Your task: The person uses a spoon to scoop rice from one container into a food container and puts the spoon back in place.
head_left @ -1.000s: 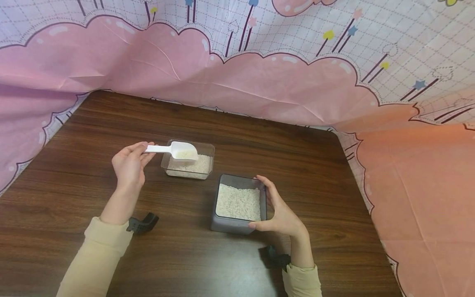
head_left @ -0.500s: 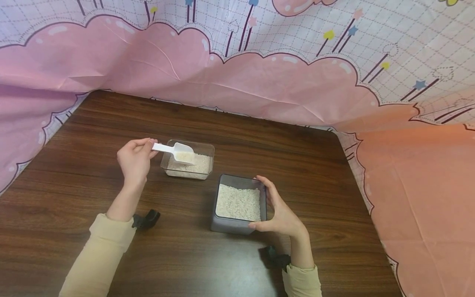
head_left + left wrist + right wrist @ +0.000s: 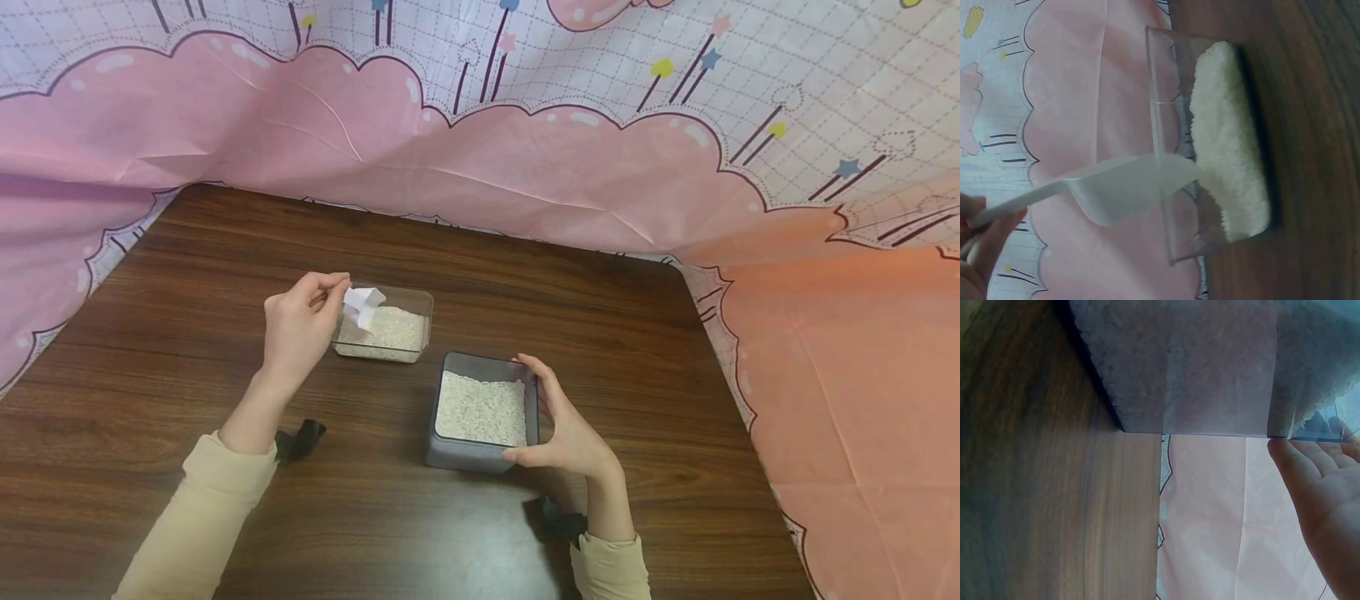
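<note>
My left hand [image 3: 300, 329] pinches the handle of a white scoop [image 3: 364, 306], which is tipped steeply over a clear rectangular container [image 3: 427, 321]. In the left wrist view the lip of the scoop [image 3: 1135, 187] dips inside the wall, close to the heaped white rice [image 3: 1229, 137]; contact cannot be made out. To the right, a taller grey see-through container [image 3: 468, 455] holds more rice [image 3: 482, 408]. My right hand [image 3: 570, 433] grips its right side, thumb at the near side and fingers at the far one. The right wrist view shows the fingers [image 3: 1313, 459] along its rim.
Both containers stand on a dark wooden table [image 3: 360, 517]. Behind and beside it hangs a pink patterned cloth [image 3: 525, 167]. Black straps [image 3: 300, 440] sit at both wrists, below the beige sleeves.
My left hand has moved right and turned over, tipping the scoop from level, with rice in it, to steeply tilted above the clear container. The right hand and grey container have stayed put.
</note>
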A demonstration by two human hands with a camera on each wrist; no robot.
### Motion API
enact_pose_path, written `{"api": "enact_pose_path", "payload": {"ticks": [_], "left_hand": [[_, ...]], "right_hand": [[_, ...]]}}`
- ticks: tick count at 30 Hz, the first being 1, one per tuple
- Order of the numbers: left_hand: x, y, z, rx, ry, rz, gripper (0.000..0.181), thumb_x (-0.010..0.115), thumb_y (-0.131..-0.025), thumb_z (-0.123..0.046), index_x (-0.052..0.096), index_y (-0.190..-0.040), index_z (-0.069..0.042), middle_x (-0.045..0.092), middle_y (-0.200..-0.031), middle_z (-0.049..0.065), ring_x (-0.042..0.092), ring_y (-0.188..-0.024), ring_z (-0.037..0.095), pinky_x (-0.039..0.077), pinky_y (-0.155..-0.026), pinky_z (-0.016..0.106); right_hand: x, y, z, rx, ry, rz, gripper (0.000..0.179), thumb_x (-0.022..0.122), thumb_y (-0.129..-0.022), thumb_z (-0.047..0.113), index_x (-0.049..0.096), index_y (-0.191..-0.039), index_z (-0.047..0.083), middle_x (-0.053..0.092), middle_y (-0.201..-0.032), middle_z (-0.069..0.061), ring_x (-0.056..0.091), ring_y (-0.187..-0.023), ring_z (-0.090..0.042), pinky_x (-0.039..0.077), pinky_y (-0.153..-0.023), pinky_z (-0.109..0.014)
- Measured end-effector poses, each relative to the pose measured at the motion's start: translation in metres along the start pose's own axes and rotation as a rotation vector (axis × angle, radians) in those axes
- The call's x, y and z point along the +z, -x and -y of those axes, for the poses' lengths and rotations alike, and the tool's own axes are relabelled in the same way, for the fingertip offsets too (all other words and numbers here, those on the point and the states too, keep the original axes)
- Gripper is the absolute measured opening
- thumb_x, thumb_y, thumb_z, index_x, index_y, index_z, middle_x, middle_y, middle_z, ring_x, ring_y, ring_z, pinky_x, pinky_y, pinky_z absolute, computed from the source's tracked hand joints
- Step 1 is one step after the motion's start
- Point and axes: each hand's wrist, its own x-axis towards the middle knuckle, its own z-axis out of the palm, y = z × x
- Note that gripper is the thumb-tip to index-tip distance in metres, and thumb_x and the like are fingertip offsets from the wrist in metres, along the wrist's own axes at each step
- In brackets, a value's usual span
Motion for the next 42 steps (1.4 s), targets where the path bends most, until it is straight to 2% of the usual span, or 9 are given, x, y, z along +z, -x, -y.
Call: {"api": "enact_pose_path", "payload": {"ticks": [5,10,13,18,25,28,32,38,42], "left_hand": [[-0.002,-0.001,-0.01,0.189,-0.075,0.052,0.01,0.07,-0.083,0.011,0.069,-0.093,0.01,0.073,-0.092,0.02,0.072,-0.072,0.032,0.062,-0.057,0.037],[-0.002,-0.005,-0.022,0.229,-0.029,0.005,0.011,0.072,-0.081,0.012,0.07,-0.092,0.01,0.073,-0.092,0.019,0.072,-0.072,0.03,0.058,-0.061,0.013],[-0.001,-0.007,-0.03,0.18,0.09,-0.053,0.01,0.071,-0.08,0.015,0.07,-0.089,0.011,0.073,-0.09,0.021,0.074,-0.078,0.023,0.053,-0.071,0.003],[-0.002,-0.009,-0.046,0.003,0.371,-0.152,0.007,0.067,-0.081,0.019,0.067,-0.087,0.016,0.07,-0.087,0.028,0.071,-0.084,0.005,0.059,-0.073,0.015],[-0.009,-0.012,-0.063,-0.266,0.618,-0.199,0.007,0.068,-0.085,0.011,0.069,-0.092,0.013,0.075,-0.086,0.008,0.074,-0.079,0.015,0.062,-0.067,0.021],[-0.01,-0.013,-0.068,-0.349,0.747,-0.19,0.008,0.067,-0.086,0.01,0.071,-0.093,0.007,0.075,-0.084,0.008,0.074,-0.077,0.02,0.063,-0.066,0.027],[-0.009,-0.014,-0.077,-0.38,0.8,-0.129,0.011,0.066,-0.087,0.011,0.071,-0.093,0.004,0.075,-0.085,0.009,0.074,-0.079,0.023,0.064,-0.07,0.033],[-0.006,-0.011,-0.095,-0.328,0.691,0.016,0.011,0.067,-0.085,0.014,0.067,-0.095,0.015,0.076,-0.087,-0.002,0.074,-0.08,0.016,0.063,-0.068,0.029],[-0.002,-0.006,-0.102,-0.277,0.639,0.096,0.01,0.068,-0.083,0.015,0.067,-0.093,0.015,0.076,-0.089,0.008,0.074,-0.082,0.017,0.063,-0.071,0.029]], "right_hand": [[-0.001,0.0,0.0,-0.005,-0.001,0.008,0.112,0.087,-0.067,0.012,0.015,-0.153,0.009,0.022,-0.157,-0.01,0.018,-0.145,-0.029,0.017,-0.116,-0.068],[-0.001,-0.001,0.0,-0.006,-0.002,0.012,0.112,0.087,-0.068,0.011,0.015,-0.153,0.011,0.022,-0.157,-0.012,0.018,-0.146,-0.028,0.016,-0.117,-0.065],[-0.001,-0.002,0.0,0.009,-0.006,0.012,0.112,0.088,-0.068,0.011,0.015,-0.153,0.011,0.022,-0.157,-0.012,0.018,-0.146,-0.025,0.016,-0.119,-0.06],[0.0,-0.001,0.002,0.012,-0.003,0.011,0.113,0.088,-0.067,0.011,0.015,-0.153,0.009,0.02,-0.157,-0.016,0.017,-0.146,-0.023,0.016,-0.12,-0.058],[0.0,-0.001,0.002,0.004,-0.005,0.013,0.113,0.088,-0.067,0.011,0.015,-0.153,0.011,0.02,-0.157,-0.015,0.017,-0.146,-0.027,0.016,-0.118,-0.065],[0.0,-0.002,0.001,0.003,-0.002,0.011,0.113,0.088,-0.067,0.012,0.015,-0.153,0.013,0.02,-0.157,-0.012,0.016,-0.146,-0.029,0.015,-0.117,-0.067],[-0.001,-0.001,0.001,-0.001,0.006,0.008,0.113,0.087,-0.067,0.013,0.015,-0.153,0.01,0.02,-0.157,-0.012,0.014,-0.147,-0.031,0.014,-0.115,-0.07],[0.0,-0.001,0.0,0.014,0.01,0.004,0.113,0.088,-0.067,0.015,0.015,-0.153,0.009,0.019,-0.158,-0.013,0.015,-0.146,-0.031,0.013,-0.115,-0.072],[0.001,-0.001,0.001,0.018,0.013,-0.001,0.113,0.088,-0.067,0.016,0.015,-0.153,0.01,0.021,-0.157,-0.009,0.017,-0.146,-0.031,0.014,-0.114,-0.072]]}}
